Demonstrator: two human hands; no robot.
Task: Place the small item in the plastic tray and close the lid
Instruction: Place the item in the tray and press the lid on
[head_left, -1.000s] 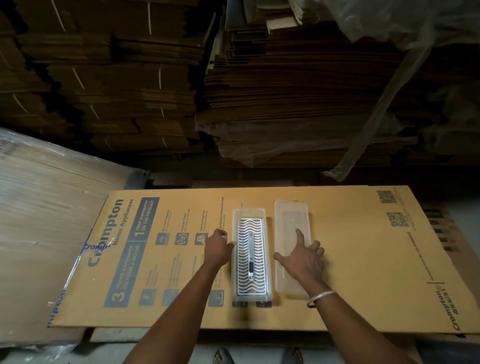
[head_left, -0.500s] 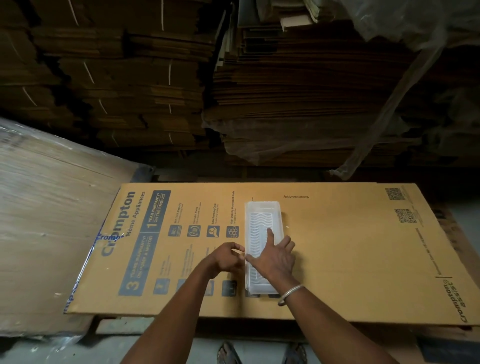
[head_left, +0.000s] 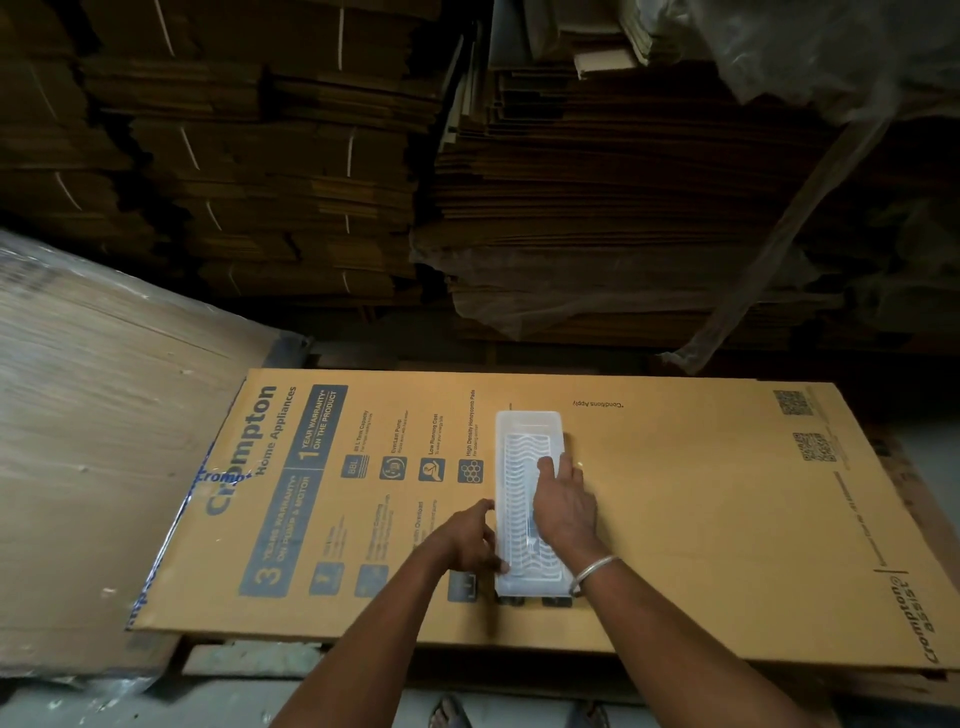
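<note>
A long clear plastic tray (head_left: 519, 431) lies on a flat printed cardboard sheet (head_left: 701, 509). Its clear lid (head_left: 514, 488) is folded over on top, and a wavy-patterned insert shows through it. A small slim item (head_left: 530, 535) is faintly visible inside, near my wrist. My right hand (head_left: 563, 504) lies flat on the lid, fingers pointing away from me. My left hand (head_left: 472, 538) touches the tray's left edge near its front end, fingers curled against the side.
Tall stacks of flattened cardboard (head_left: 311, 156) fill the back, partly under plastic film (head_left: 779, 234). A plastic-wrapped bundle (head_left: 93, 415) stands at the left. Two dark clips (head_left: 535, 601) peek out at the tray's near end. My sandalled feet (head_left: 452, 714) show below.
The lid, lying open to the right of the tray a second ago, has been folded over onto it. My right hand followed and now rests on the lid; my left stays at the tray's left edge.
</note>
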